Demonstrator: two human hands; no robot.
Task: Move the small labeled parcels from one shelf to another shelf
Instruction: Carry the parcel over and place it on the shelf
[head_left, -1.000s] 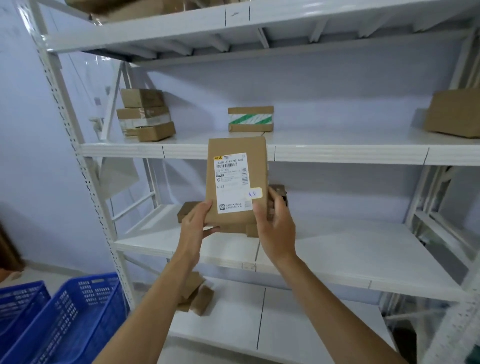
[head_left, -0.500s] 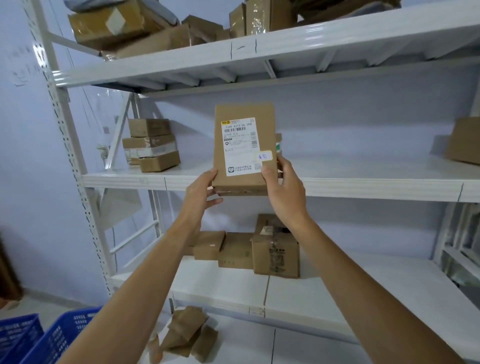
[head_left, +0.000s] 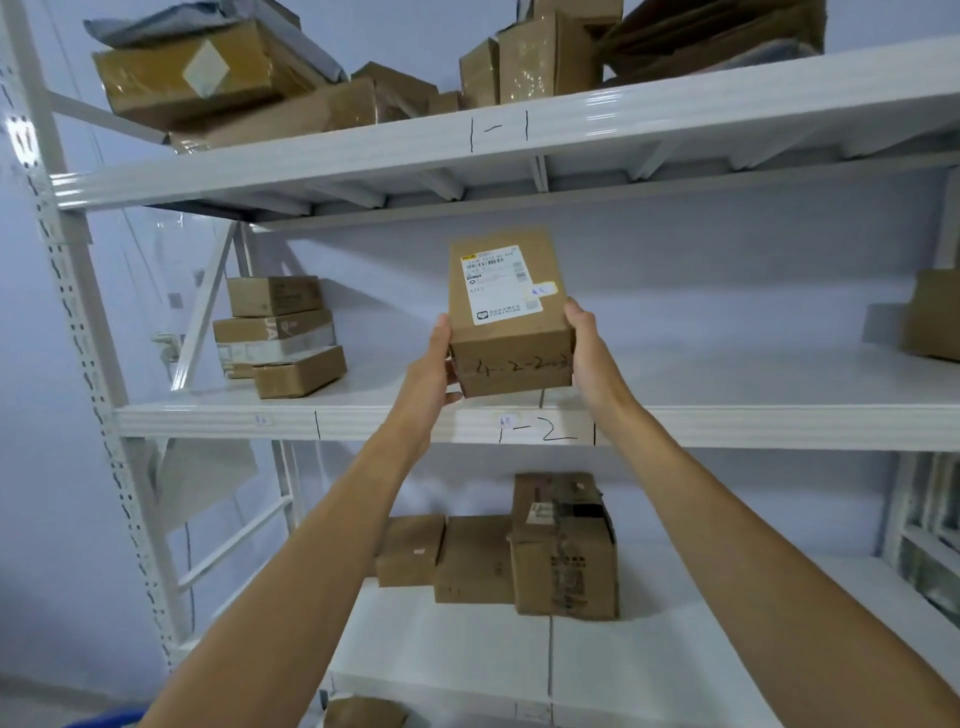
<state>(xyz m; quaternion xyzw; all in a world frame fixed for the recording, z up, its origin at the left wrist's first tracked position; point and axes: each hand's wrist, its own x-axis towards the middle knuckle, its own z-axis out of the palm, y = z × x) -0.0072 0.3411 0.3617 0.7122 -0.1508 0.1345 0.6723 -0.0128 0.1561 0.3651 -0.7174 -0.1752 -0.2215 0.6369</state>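
Note:
A small brown cardboard parcel (head_left: 506, 312) with a white shipping label is held in both hands, tilted back, just above the front edge of the white shelf marked "1-2" (head_left: 415, 421). My left hand (head_left: 434, 371) grips its lower left side. My right hand (head_left: 587, 345) grips its right side. Handwritten numbers show on the parcel's front face. On the shelf below (head_left: 467, 644) stand three more brown parcels (head_left: 563, 545).
A stack of small boxes (head_left: 278, 335) sits at the left of shelf 1-2, and one box (head_left: 935, 314) at its far right. The top shelf "1-1" (head_left: 519, 130) is crowded with cartons. A white upright post (head_left: 78, 312) stands left.
Both hands have raised the parcel from in front of the lower shelf to the level of shelf 1-2 and tipped it back. The view has tilted upward.

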